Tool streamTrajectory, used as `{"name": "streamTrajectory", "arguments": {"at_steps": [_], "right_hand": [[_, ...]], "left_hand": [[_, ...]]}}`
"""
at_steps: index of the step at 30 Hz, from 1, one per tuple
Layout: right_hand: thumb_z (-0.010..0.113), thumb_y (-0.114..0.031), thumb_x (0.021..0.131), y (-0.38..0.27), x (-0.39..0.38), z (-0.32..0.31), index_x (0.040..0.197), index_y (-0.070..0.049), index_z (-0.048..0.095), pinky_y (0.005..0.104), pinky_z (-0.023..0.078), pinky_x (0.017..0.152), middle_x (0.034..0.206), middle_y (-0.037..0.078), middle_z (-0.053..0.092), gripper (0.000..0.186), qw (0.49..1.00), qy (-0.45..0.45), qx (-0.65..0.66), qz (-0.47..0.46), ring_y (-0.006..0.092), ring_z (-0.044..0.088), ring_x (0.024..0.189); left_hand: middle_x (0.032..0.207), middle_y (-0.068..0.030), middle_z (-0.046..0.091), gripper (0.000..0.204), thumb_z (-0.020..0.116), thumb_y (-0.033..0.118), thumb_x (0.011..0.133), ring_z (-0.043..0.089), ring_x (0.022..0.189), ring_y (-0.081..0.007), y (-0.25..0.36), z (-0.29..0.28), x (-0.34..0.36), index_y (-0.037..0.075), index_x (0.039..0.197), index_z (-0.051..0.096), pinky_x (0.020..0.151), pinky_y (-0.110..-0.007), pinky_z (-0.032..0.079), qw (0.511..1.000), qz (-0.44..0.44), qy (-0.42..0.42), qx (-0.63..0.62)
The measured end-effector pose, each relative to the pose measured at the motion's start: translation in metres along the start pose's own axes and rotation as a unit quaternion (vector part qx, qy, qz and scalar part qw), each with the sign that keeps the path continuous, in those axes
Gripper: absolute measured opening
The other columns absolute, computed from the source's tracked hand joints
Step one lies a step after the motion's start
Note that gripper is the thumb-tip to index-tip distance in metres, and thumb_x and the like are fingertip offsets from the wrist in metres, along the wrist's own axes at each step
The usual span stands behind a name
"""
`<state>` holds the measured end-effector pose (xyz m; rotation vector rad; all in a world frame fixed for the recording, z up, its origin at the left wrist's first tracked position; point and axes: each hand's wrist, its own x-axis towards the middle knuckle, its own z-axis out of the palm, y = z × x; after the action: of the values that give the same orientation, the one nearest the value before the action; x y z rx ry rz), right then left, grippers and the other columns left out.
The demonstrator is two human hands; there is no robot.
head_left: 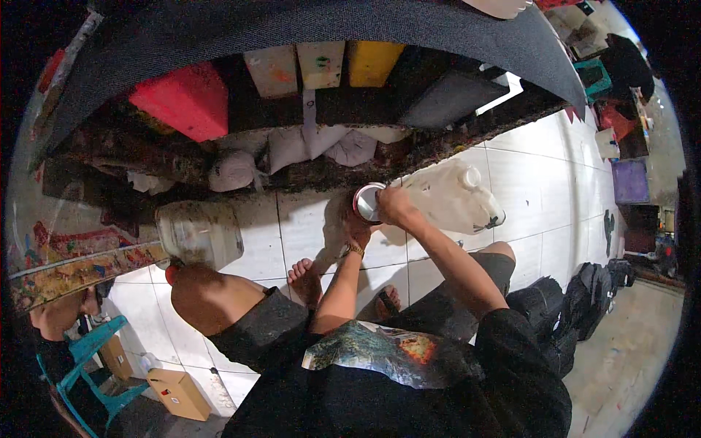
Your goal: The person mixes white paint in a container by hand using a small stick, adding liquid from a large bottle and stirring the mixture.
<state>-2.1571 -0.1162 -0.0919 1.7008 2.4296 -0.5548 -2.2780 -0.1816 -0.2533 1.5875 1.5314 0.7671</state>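
A round metal can [366,202] with a silver top and a dark red rim is held low over the tiled floor, in front of my knees. My left hand [357,232], with a bracelet or watch at its wrist, is closed around the can's near lower side. Curled over the right edge of its top is my right hand [398,207], fingers closed at the rim. Whether a small tool sits in those fingers is hidden. Just right of the can stands a large translucent jerrycan [445,198]. Another cloudy plastic jug [198,233] is beside my left knee.
A dark-covered table [314,28] spans the top. Under it are coloured boxes, including a red one [184,101] and a yellow one [374,63], above grey cloth bundles [350,148]. Black bags [584,299] lie right. At lower left are a teal stool [91,358] and a cardboard box [179,394].
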Motion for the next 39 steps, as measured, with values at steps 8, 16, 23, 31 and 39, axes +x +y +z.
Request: {"name": "streamTrajectory", "arguments": {"at_steps": [8,16,23,31,39], "right_hand": [[0.067,-0.020,0.073,-0.004,-0.004,0.001,0.087,-0.001,0.068,0.0471,0.055,0.063,0.079,0.021,0.068,0.023,0.996,0.043,0.027,0.078,0.0367,0.068,0.074],[0.067,-0.019,0.073,-0.012,-0.007,-0.012,0.084,-0.002,0.067,0.0474,0.054,0.063,0.077,0.020,0.068,0.020,0.999,0.032,0.010,0.042,0.0364,0.068,0.074],[0.067,-0.020,0.074,-0.002,0.000,-0.006,0.082,-0.002,0.068,0.0460,0.055,0.064,0.077,0.020,0.068,0.019,0.994,-0.007,-0.016,0.105,0.0361,0.068,0.075],[0.065,-0.019,0.076,-0.001,-0.006,-0.012,0.082,-0.002,0.070,0.0460,0.055,0.063,0.075,0.022,0.067,0.018,0.996,0.025,0.006,0.081,0.0378,0.068,0.071],[0.064,-0.017,0.075,0.001,-0.008,-0.028,0.081,-0.004,0.070,0.0460,0.056,0.065,0.082,0.021,0.069,0.015,0.997,-0.058,-0.041,0.031,0.0366,0.069,0.073]], "left_hand": [[0.151,-0.0136,0.035,0.118,0.085,0.055,0.057,0.033,0.139,-0.0301,0.014,-0.004,0.006,0.009,0.149,0.028,0.115,-0.044,0.028,0.988,0.023,-0.064,-0.142],[0.151,-0.0176,0.032,0.120,0.091,0.041,0.056,0.034,0.138,-0.0321,0.016,-0.010,0.004,0.006,0.149,0.024,0.115,-0.047,0.028,0.999,0.025,-0.045,-0.008],[0.150,-0.0176,0.032,0.126,0.092,0.040,0.053,0.033,0.138,-0.0330,0.013,0.001,-0.001,0.007,0.150,0.020,0.116,-0.048,0.024,0.997,0.066,-0.005,-0.030],[0.153,-0.0146,0.030,0.124,0.091,0.041,0.053,0.031,0.140,-0.0333,0.020,-0.006,0.002,0.010,0.151,0.021,0.117,-0.046,0.025,0.991,0.063,-0.017,-0.115],[0.148,-0.0128,0.038,0.122,0.095,0.035,0.047,0.035,0.137,-0.0321,0.030,-0.006,-0.004,0.010,0.147,0.029,0.115,-0.043,0.028,0.970,-0.032,-0.021,-0.241]]}}
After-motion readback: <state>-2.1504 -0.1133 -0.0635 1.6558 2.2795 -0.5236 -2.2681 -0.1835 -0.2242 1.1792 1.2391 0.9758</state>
